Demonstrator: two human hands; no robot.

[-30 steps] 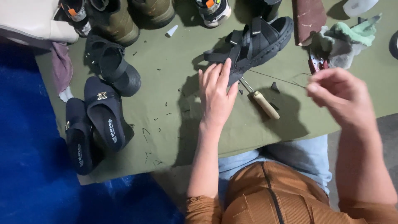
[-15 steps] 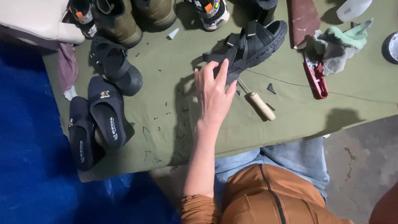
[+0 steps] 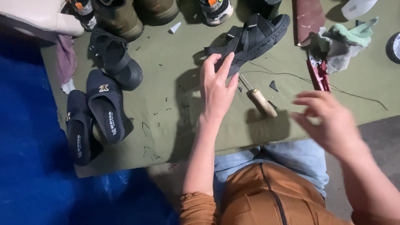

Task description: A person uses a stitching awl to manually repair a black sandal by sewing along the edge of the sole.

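The right hand [image 3: 329, 121], gone a moment ago, returns blurred and seemingly empty, grip spread, while the left hand [image 3: 216, 85], fingers splayed, steadies the black sandal [image 3: 250, 35] beside the awl [image 3: 258, 98].

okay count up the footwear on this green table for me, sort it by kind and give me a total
Strappy black sandals: 2, one by the left hand at, one at
Dark slides: 2, and
Olive boots, cut off by the top edge: 2, and
Sneakers, partly cut off: 2, and
Total: 8 in view
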